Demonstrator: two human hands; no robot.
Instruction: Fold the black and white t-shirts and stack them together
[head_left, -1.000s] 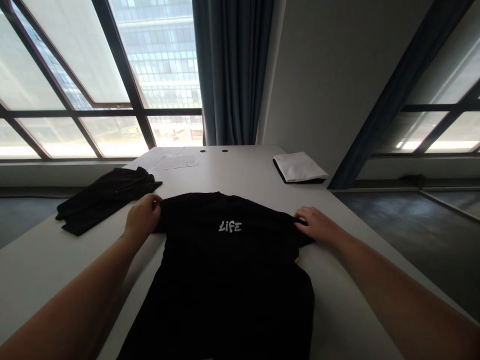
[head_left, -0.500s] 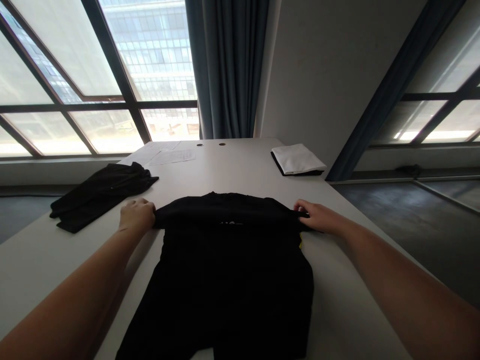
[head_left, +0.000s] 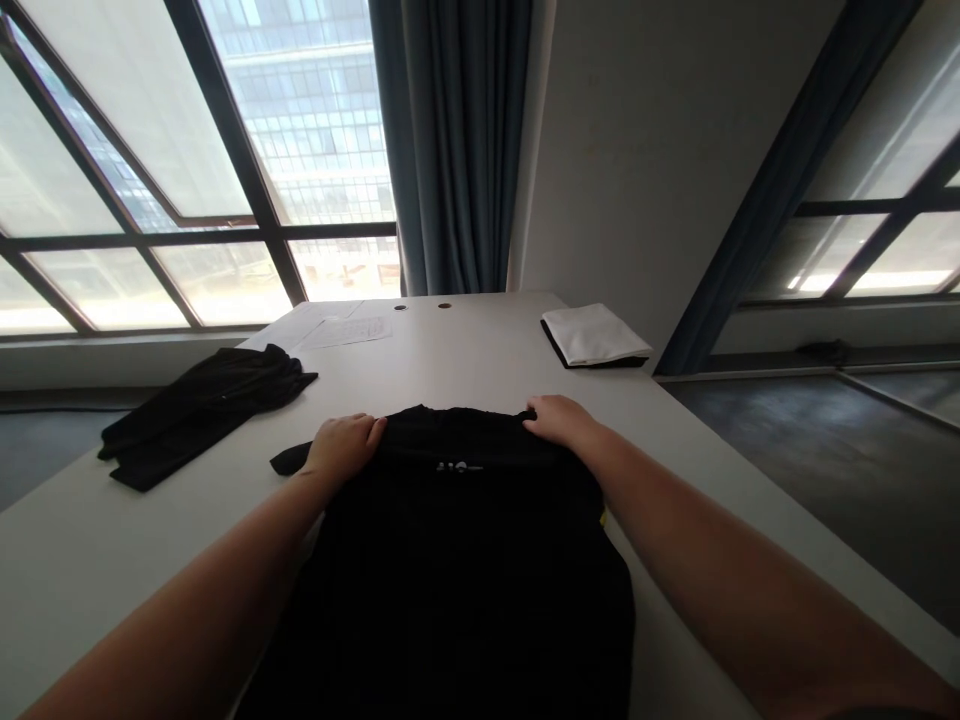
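Observation:
A black garment (head_left: pixel 465 580) lies spread on the white table, its far edge near the middle of the view and a small pale print just below that edge. My left hand (head_left: pixel 346 446) is closed on the garment's upper left edge; a black pointed end sticks out to the left of it. On the upper right edge, my right hand (head_left: pixel 553 418) pinches the cloth. A small yellow spot shows at the garment's right side. The near end runs out of view at the bottom.
Another black garment (head_left: pixel 210 405) lies crumpled at the table's left. A folded white cloth (head_left: pixel 596 335) rests on a black one at the far right. Printed papers (head_left: pixel 346 331) lie at the far left of the table (head_left: pixel 465 350), near two round holes.
Both hands have moved inward along the garment's far edge, from its outer ends toward the middle. The view has tilted slightly upward.

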